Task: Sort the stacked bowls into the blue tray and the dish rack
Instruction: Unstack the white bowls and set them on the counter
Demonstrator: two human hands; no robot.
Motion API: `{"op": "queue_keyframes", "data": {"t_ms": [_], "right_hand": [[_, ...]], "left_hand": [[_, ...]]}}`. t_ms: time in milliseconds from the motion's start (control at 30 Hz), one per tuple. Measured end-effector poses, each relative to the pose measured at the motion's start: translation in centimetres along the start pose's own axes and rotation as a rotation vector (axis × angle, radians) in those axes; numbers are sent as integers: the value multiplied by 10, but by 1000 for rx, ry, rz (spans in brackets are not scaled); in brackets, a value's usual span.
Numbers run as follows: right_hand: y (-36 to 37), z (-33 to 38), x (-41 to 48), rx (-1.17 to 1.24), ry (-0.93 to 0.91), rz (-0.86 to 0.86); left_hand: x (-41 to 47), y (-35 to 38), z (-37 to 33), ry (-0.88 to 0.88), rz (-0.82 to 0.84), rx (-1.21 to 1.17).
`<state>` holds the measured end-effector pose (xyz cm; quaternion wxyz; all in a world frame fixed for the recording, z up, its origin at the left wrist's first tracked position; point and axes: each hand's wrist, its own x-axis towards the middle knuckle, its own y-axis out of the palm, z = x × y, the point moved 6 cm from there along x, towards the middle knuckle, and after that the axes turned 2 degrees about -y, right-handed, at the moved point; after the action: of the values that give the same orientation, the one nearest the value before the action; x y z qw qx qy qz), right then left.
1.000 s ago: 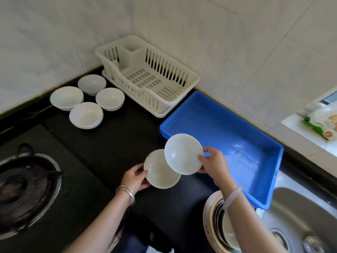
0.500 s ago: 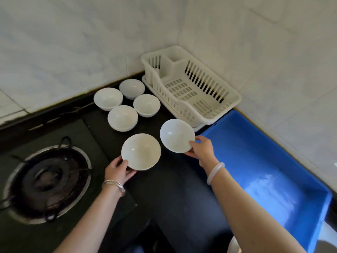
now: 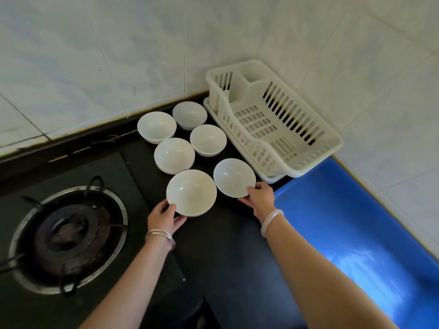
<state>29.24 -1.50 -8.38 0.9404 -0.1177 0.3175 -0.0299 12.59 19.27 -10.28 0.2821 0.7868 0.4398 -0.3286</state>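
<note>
left hand (image 3: 164,218) pinched front bowl (image 3: 191,192) by rim | right hand (image 3: 259,197) pinched second bowl (image 3: 234,178) by rim | four bowls (image 3: 174,154) sat beyond both | dish rack (image 3: 330,141) beyond right hand, blue tray (image 3: 356,210) at its right | best: lower level, rims apart

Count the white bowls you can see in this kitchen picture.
6. Four bowls sit grouped left of the dish rack; the left hand holds a fifth bowl, the right hand a sixth bowl. Others may be nested underneath.
</note>
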Motion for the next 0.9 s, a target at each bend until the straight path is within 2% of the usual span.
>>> {"op": "queue_keyframes", "data": {"t_ms": [233, 533, 900], "right_hand": [[4, -6, 5, 19, 3, -12], [8, -19, 4, 219, 112, 31], [28, -10, 7, 333, 128, 78]], "left_hand": [[2, 2, 4, 4, 7, -9], [-1, 4, 16, -106, 27, -89], [-1, 13, 16, -111, 0, -179]]}}
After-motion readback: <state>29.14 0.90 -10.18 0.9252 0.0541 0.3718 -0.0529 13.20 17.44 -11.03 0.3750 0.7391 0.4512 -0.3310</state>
